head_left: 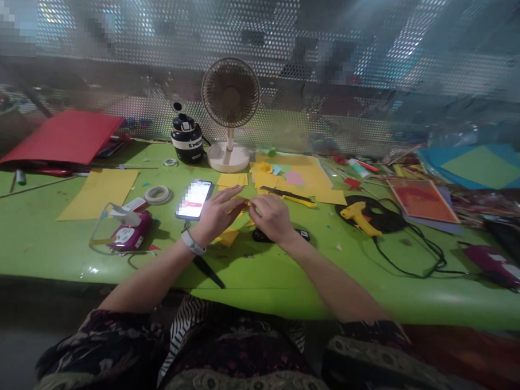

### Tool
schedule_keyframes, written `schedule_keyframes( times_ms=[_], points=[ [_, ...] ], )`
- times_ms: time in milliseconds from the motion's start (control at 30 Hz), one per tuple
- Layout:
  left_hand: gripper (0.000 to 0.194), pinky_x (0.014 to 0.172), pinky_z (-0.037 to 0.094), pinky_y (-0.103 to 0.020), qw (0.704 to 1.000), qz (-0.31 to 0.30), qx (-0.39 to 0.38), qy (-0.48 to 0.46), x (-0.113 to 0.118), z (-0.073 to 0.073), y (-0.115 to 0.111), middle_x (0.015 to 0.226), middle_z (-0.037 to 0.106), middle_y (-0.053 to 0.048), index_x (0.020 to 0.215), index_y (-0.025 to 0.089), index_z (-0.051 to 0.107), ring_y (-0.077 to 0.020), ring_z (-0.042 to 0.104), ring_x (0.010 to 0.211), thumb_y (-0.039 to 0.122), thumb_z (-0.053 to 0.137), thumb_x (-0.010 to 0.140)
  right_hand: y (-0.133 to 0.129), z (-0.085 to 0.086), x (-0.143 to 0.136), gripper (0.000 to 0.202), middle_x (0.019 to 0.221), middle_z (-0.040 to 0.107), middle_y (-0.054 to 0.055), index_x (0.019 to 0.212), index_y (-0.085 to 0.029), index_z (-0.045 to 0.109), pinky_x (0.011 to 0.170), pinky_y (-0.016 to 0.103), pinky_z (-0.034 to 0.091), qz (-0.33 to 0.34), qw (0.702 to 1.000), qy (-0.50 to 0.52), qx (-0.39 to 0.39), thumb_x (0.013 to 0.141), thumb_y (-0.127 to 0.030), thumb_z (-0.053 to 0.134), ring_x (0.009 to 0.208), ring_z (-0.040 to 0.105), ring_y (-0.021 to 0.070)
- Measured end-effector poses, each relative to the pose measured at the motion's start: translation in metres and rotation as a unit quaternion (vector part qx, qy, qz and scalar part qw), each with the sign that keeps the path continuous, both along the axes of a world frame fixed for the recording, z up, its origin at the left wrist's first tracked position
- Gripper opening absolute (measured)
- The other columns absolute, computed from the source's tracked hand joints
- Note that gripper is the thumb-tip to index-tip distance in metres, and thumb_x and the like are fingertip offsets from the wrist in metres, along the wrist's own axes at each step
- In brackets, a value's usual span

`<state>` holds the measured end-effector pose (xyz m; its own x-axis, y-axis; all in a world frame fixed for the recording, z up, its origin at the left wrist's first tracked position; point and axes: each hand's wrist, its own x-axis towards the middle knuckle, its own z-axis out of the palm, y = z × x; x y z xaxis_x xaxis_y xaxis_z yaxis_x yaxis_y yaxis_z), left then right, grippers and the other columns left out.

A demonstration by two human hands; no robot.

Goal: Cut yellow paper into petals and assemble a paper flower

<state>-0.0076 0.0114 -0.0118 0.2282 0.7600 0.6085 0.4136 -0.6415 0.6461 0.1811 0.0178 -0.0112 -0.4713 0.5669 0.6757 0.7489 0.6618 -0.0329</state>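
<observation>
My left hand, with a pale band on its wrist, and my right hand meet over the middle of the green table. Between their fingertips they pinch a small piece of yellow paper, mostly hidden by the fingers. Below my left hand lies a folded yellow scrap. A lit phone rests just left of that hand. Under my right wrist a black object is partly covered. Beyond my right hand, a yellow and black utility knife lies across yellow sheets.
A fan and a dark bottle stand at the back. On the right, a yellow glue gun sits on a black disc with its cord trailing. Left are a tape roll, a purple power strip and a red folder.
</observation>
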Motion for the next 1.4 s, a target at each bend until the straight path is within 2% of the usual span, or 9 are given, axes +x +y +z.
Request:
schedule_keyframes(
  times_ms=[133,233,333,433,567,767,1200,1400],
  points=[
    [0.013,0.114,0.039,-0.051,0.996,-0.023,0.049,0.069,-0.001,-0.001,0.001,0.13,0.067,-0.01,0.095,0.024,0.075,-0.0296,0.057,0.129,0.026,0.065,0.086,-0.001,0.0,-0.002,0.019,0.084,0.072,0.011,0.083,-0.017,0.068,0.073,0.035,0.046,0.002,1.0,0.011,-0.022,0.092,-0.018,0.051,0.077,0.063,0.0229],
    [0.017,0.109,0.045,-0.05,0.996,-0.029,0.062,0.056,-0.002,0.003,0.002,0.13,0.067,-0.011,0.098,0.022,0.075,-0.0294,0.061,0.123,0.029,0.067,0.085,0.0,0.002,-0.001,0.017,0.082,0.072,0.01,0.083,-0.016,0.068,0.072,0.034,0.047,0.016,0.997,0.04,-0.064,0.09,-0.016,0.053,0.075,0.064,0.0224],
    [0.031,0.105,0.049,-0.046,0.997,-0.038,-0.008,-0.063,-0.005,0.008,0.003,0.13,0.066,-0.013,0.113,0.02,0.071,-0.0271,0.062,0.12,0.034,0.068,0.086,0.003,0.005,0.004,0.012,0.082,0.073,0.007,0.083,-0.017,0.068,0.071,0.032,0.049,0.035,0.983,0.122,-0.13,0.088,-0.017,0.057,0.076,0.066,0.0209],
    [0.033,0.103,0.05,-0.043,0.969,-0.072,-0.123,-0.2,-0.007,0.01,0.006,0.128,0.067,-0.012,0.117,0.02,0.069,-0.0254,0.062,0.121,0.036,0.065,0.088,0.008,0.009,0.009,0.009,0.082,0.073,0.004,0.083,-0.019,0.069,0.074,0.031,0.051,0.057,0.955,0.212,-0.2,0.085,-0.019,0.06,0.078,0.068,0.0193],
    [0.031,0.099,0.051,-0.04,0.944,-0.09,-0.199,-0.249,-0.007,0.008,0.009,0.119,0.071,-0.01,0.109,0.019,0.073,-0.024,0.065,0.111,0.034,0.073,0.081,0.01,0.011,0.011,0.008,0.083,0.074,0.003,0.082,-0.021,0.07,0.076,0.031,0.052,0.074,0.93,0.257,-0.25,0.082,-0.021,0.062,0.079,0.069,0.0188],
    [0.032,0.091,0.054,-0.037,0.932,-0.101,-0.238,-0.255,-0.005,0.005,0.009,0.109,0.074,-0.009,0.105,0.018,0.076,-0.0214,0.068,0.098,0.033,0.077,0.077,0.008,0.012,0.009,0.008,0.084,0.074,0.003,0.082,-0.02,0.071,0.078,0.033,0.053,0.086,0.925,0.258,-0.266,0.081,-0.023,0.063,0.079,0.069,0.019],
    [0.029,0.091,0.054,-0.037,0.928,-0.107,-0.24,-0.263,-0.006,0.001,0.012,0.106,0.075,-0.009,0.101,0.018,0.076,-0.0209,0.069,0.097,0.031,0.078,0.076,0.008,0.012,0.008,0.008,0.083,0.074,0.003,0.083,-0.02,0.071,0.074,0.032,0.054,0.091,0.923,0.258,-0.269,0.082,-0.023,0.063,0.078,0.069,0.0188],
    [0.032,0.093,0.054,-0.037,0.924,-0.121,-0.238,-0.274,-0.006,0.002,0.01,0.111,0.073,-0.009,0.106,0.019,0.075,-0.0203,0.069,0.098,0.029,0.078,0.076,0.008,0.012,0.009,0.008,0.083,0.075,0.003,0.083,-0.021,0.071,0.076,0.032,0.054,0.091,0.925,0.254,-0.266,0.082,-0.023,0.063,0.078,0.069,0.0188]
  ],
)
